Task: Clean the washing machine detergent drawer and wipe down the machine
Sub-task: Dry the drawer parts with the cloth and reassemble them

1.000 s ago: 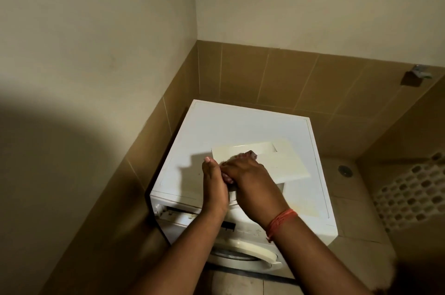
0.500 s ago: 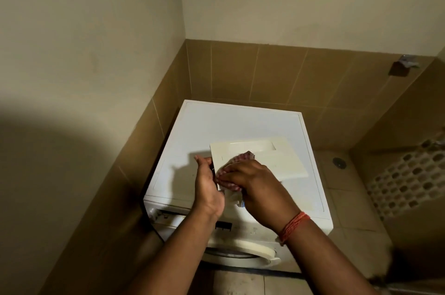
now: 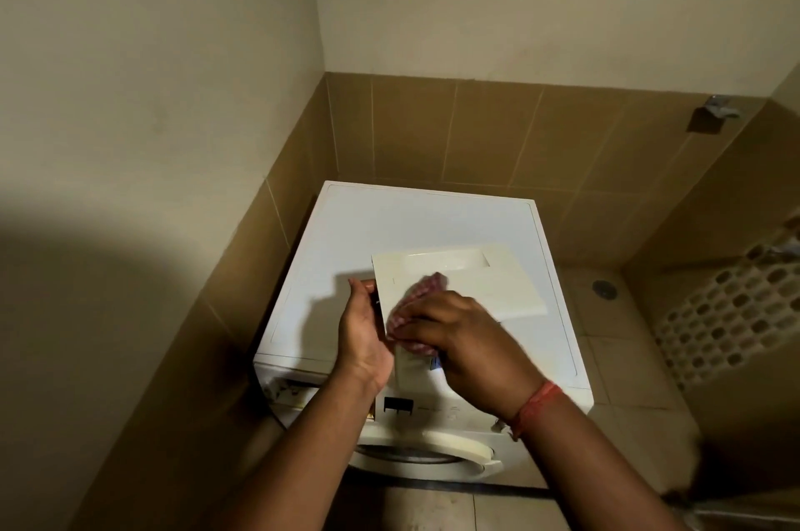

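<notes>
Dim, warm light; wide-angle edge distortion

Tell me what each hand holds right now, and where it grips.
Left hand grips the cream plastic detergent drawer by its left edge. Right hand holds the bunched pink checked cloth against it.

The washing machine [image 3: 389,236] has a smooth white top with a slight sheen, looking like painted metal. The detergent drawer [image 3: 485,283] held above it is cream plastic, smooth and faintly glossy, yellower than the machine. The cloth [image 3: 415,296] pressed on it is soft woven fabric in a red and white check, crumpled. The wall tiles [image 3: 498,132] behind are tan ceramic, smooth and matt, with pale grout lines. A red thread band [image 3: 537,405] circles the right wrist.
</notes>
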`<act>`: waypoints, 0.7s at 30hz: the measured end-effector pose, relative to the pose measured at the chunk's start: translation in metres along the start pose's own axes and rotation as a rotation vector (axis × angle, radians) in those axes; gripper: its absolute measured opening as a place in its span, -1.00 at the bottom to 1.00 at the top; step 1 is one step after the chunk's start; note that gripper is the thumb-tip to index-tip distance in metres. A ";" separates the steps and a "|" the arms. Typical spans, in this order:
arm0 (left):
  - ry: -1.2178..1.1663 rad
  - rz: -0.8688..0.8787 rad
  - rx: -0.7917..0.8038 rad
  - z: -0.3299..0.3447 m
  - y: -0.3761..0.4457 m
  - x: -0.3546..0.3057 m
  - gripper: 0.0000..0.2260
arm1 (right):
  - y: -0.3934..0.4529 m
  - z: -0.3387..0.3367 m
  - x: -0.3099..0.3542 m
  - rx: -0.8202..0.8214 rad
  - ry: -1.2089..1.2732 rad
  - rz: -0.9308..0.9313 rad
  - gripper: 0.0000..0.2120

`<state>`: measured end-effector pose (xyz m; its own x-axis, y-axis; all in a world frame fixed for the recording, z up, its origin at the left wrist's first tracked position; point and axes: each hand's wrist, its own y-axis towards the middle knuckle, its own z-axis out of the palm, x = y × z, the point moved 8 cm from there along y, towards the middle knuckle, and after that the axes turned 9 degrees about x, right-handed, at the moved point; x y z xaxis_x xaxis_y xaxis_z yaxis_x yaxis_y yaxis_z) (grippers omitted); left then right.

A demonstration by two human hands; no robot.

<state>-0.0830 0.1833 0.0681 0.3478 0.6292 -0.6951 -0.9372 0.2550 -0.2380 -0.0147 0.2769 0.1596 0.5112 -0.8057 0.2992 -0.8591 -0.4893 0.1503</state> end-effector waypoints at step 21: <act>0.230 0.065 -0.024 -0.004 0.008 -0.006 -0.86 | -0.083 -0.023 -0.087 -0.152 -0.081 0.345 -0.54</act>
<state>-0.0931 0.1784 0.0677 0.2741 0.4592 -0.8450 -0.9587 0.2003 -0.2021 0.0120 0.3951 0.1428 0.1865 -0.9412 0.2819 -0.9718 -0.1345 0.1938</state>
